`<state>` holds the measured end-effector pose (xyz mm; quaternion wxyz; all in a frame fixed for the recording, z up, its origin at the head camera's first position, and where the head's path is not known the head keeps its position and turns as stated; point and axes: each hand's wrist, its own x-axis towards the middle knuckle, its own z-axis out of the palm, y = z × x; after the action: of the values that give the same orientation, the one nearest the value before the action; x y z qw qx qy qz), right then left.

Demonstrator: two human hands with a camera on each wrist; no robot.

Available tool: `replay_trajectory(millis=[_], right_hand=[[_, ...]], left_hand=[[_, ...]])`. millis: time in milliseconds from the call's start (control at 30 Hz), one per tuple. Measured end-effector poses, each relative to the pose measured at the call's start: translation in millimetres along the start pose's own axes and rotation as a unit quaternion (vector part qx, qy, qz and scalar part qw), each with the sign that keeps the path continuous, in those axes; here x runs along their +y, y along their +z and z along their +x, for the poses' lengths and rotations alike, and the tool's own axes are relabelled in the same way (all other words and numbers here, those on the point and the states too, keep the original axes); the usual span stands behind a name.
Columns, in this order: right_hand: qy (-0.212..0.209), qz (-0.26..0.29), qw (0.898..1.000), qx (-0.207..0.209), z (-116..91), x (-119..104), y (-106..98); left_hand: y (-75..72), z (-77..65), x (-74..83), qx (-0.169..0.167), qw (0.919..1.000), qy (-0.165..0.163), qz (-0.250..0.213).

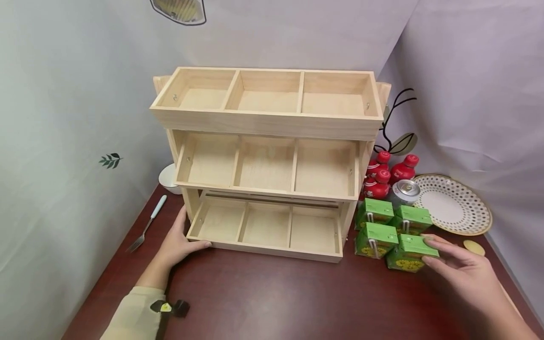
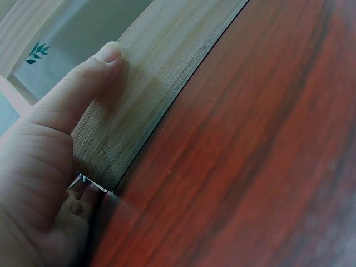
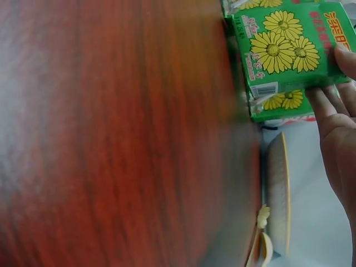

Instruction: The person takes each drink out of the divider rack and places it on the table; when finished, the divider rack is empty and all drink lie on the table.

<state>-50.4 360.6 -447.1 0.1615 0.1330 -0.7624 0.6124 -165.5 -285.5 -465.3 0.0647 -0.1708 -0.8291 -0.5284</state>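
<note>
A three-tier wooden shelf [image 1: 263, 122] with divided trays stands on the dark red table. At its lower left corner my left hand [image 1: 178, 243] holds the bottom tray, thumb along the front board [image 2: 144, 72] and the other fingers round the side. Off to the right, my right hand [image 1: 465, 269] pinches the front right green drink carton [image 1: 411, 255] between thumb and fingers. Yellow flowers show on this carton [image 3: 283, 44] in the right wrist view. Several matching cartons [image 1: 376, 236] stand beside and behind it.
Behind the cartons are red-capped bottles [image 1: 377, 186], a silver can [image 1: 405, 191] and a dotted plate [image 1: 452, 205] leaning near the wall. A wooden spoon [image 1: 473, 247] lies at the right edge. On the left are a fork [image 1: 146, 226] and a white bowl [image 1: 170, 179].
</note>
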Motion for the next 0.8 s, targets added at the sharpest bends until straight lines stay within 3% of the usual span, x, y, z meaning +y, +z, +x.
replay_trajectory(millis=[133, 367, 800], right_hand=[[0.039, -0.032, 0.998, 0.022, -2, 3, -1], [-0.027, 0.084, 0.996, 0.001, 1, 15, -6], [-0.030, 0.105, 0.994, -0.006, 2, 18, -5]], left_hand=[[0.3, 0.4, -0.1, -0.001, 1.0000, -0.003, 0.000], [0.1, 1.1, 2.6, 0.000, 1.0000, 0.000, -0.001], [0.2, 0.9, 4.0, 0.000, 1.0000, -0.006, 0.004]])
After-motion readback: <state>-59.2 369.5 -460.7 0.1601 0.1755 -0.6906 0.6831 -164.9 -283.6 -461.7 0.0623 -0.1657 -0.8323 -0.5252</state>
